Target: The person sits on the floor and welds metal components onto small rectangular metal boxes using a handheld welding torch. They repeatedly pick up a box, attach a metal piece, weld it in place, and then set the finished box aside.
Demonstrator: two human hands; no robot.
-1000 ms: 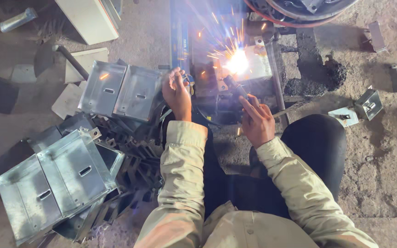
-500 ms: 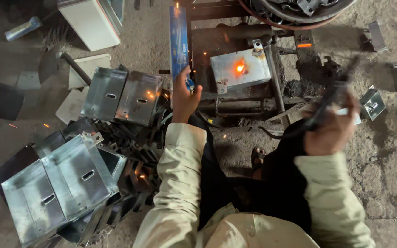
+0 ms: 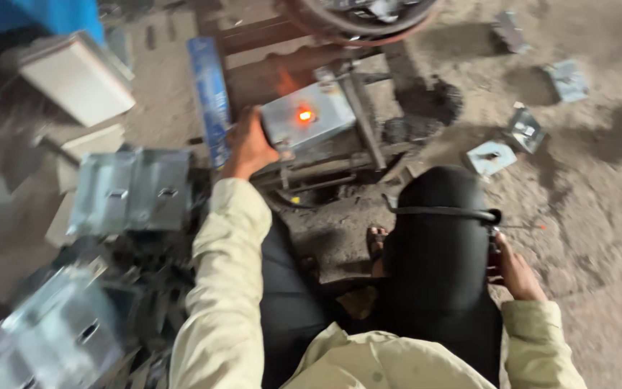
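Item: my left hand (image 3: 248,146) grips the metal box (image 3: 309,120), weld spot (image 3: 304,114) glowing beside it; right hand (image 3: 516,270) holds the welding tool (image 3: 446,212), withdrawn.

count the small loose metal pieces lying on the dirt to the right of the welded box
4: one beside the raised knee, one just up-right of it, one farther right, one near the top edge. Blur may hide others.

A grey metal box (image 3: 309,119) lies tilted on the dark jig, an orange spot glowing on top.
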